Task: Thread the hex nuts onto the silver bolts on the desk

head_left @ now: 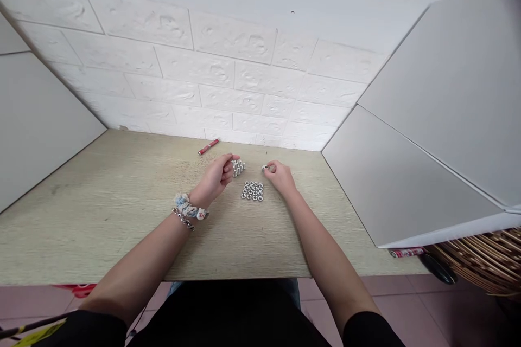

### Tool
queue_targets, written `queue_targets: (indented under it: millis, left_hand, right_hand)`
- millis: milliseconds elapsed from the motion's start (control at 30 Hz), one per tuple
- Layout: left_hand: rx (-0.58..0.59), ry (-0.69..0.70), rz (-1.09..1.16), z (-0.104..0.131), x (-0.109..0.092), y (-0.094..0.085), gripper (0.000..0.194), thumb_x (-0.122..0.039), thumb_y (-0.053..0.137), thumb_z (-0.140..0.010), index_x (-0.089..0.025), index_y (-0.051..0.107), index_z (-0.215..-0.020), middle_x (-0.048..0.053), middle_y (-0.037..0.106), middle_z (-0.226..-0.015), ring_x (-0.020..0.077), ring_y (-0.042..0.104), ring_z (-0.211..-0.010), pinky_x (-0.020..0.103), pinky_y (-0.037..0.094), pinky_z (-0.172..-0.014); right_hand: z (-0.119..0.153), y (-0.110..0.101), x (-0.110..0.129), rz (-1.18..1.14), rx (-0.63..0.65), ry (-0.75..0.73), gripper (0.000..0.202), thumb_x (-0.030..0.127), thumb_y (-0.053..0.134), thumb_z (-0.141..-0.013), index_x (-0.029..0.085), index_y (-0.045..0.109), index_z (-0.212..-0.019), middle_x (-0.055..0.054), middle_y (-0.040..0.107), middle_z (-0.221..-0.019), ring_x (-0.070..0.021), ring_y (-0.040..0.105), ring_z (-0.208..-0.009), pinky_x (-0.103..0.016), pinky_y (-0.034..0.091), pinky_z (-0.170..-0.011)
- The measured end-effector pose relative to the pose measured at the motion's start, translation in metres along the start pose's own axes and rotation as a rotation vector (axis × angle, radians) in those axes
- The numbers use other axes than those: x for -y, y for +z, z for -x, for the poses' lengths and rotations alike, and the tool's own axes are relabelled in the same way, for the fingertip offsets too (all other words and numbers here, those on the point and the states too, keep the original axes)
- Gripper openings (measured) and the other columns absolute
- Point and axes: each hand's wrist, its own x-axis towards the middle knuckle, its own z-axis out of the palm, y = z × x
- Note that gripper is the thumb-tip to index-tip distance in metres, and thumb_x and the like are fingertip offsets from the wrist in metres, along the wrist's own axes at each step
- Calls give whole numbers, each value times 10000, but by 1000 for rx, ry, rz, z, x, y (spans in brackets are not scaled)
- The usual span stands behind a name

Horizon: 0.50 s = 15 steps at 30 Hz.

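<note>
Several silver nuts (253,191) lie in neat rows on the pale wooden table (122,211), between my two hands. Behind them and to the left, several silver bolts (238,167) stand grouped together. Beside the bolts is my left hand (215,176), its fingers curled; whether it holds something is hidden. My right hand (280,176) pinches a small silver nut (265,167) between thumb and finger, behind and to the right of the rows.
A red pen-like stick (208,147) lies near the white brick-patterned wall (228,70). Grey panels (407,173) border the table on both sides. At the right edge are a wicker basket (484,260), a dark object (439,268) and a red-and-white tube (407,252).
</note>
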Motion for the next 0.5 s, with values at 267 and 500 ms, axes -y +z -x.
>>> queue_targets:
  millis: [267,500]
  left_hand:
    - [-43,-19,50,-1,-1,1,181,-288,530,-751,-112,558,-778,-96,247,-447,11,173,-328,151,108,-308]
    - [-50,-29,39,-1,1,1,182,-290,527,-751,-113,558,-782,-97,246,-451,10,176,-326,147,116,-303]
  right_hand:
    - [-2,2,1,55,6,6,231,369,513,-704,213,588,-857,22,578,-629,-123,509,-600,-229,348,-573]
    - [-1,2,1,52,3,8,234,374,517,-706,212,584,-862,21,588,-643,-119,515,-608,-228,354,-587]
